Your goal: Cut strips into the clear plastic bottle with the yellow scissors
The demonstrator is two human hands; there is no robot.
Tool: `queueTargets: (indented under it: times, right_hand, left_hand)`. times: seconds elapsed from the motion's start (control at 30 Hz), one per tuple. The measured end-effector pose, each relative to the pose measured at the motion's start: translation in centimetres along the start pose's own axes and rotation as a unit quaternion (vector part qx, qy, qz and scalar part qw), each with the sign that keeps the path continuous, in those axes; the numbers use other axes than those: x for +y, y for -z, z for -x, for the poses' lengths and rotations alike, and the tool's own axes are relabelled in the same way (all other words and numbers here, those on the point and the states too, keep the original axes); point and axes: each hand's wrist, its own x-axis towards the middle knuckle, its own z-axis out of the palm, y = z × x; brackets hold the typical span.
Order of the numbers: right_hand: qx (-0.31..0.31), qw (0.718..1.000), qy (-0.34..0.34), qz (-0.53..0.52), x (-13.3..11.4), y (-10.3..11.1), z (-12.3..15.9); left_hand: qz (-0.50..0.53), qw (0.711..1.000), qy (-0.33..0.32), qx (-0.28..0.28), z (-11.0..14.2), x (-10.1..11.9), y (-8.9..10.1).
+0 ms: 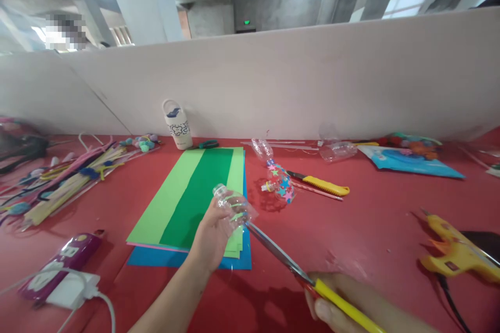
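My left hand (213, 237) is wrapped round a clear plastic bottle top (233, 205), held above the green paper with its neck pointing up and left. My right hand (336, 307), at the bottom edge, grips the yellow handles of a pair of scissors (281, 257). The long metal blades reach up and left to the cut edge of the bottle piece. Whether the blades are biting into the plastic I cannot tell.
A stack of green, pink and blue paper sheets (195, 192) lies under the hands. A star-decorated bottle (282, 183), a yellow utility knife (322, 183), a yellow glue gun (457, 255), pipe cleaners (66, 182), a white cup (177, 125) and a charger (68, 286) lie on the red table (371, 229). A white partition stands behind.
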Motion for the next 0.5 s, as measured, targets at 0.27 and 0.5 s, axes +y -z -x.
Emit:
queueTargets:
  times: [0.27,0.5]
  right_hand:
    - [0.020,0.997,0.001,-0.071,0.1,-0.9,-0.5]
    - [0.016,0.999,0.020,-0.034,0.7,-0.6,-1.2]
  left_hand:
    - [-0.034,0.999,-0.010,-0.009,0.2,-0.4,0.1]
    - [-0.082,0.996,-0.038,0.001,0.4,-0.8,-0.2]
